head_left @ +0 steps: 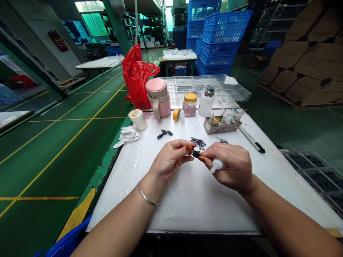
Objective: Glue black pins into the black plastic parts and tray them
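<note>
Over the middle of the white table (166, 210), my left hand (173, 159) pinches a small dark piece between thumb and index finger. My right hand (230, 166) meets it from the right, its fingertips closed on a small black part (196, 154). A white bottle with a nozzle (217, 164) is also held in the right palm, its tip pointing down and left. Just beyond the fingertips lies a pile of small black rings (198, 142). Several black pieces (164, 133) lie to the left of it, and thin black strips (222, 140) to the right.
Behind stand a pink mug (163, 103), a yellow-lidded jar (190, 105), a white bottle (206, 103), yellow tape (176, 115) and a box of small bottles (222, 126). A white tub (138, 120) and glove (127, 136) are left; a cutter (252, 139) lies right.
</note>
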Action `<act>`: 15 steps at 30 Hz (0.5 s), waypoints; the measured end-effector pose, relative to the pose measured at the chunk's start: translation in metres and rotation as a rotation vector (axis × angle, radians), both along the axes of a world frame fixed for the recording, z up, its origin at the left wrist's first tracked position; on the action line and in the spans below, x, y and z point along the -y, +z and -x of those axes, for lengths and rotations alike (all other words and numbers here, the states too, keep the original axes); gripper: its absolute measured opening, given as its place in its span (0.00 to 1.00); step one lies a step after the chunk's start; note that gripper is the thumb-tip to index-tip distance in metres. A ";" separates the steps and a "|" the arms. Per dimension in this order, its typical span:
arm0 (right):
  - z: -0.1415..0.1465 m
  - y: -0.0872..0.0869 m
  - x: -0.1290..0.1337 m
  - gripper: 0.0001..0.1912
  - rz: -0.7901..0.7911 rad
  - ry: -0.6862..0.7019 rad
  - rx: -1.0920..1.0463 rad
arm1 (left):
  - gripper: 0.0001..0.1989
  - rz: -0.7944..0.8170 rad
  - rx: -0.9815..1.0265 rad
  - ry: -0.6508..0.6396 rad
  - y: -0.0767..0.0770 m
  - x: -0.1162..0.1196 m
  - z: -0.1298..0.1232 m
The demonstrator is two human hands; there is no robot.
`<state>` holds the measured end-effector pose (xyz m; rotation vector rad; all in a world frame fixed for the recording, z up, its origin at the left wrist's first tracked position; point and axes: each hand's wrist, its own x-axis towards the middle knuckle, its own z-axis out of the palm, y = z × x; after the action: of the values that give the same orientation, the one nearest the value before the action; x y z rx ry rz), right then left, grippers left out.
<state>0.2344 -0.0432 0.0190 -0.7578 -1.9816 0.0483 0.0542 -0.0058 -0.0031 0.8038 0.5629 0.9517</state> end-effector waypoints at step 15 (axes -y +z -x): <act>-0.004 -0.001 0.000 0.06 0.272 0.028 -0.132 | 0.13 0.000 -0.004 -0.010 0.002 0.001 0.000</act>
<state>0.2384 -0.0432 0.0182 -0.8771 -1.8802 0.3814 0.0545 -0.0064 -0.0011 0.8083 0.5612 0.9411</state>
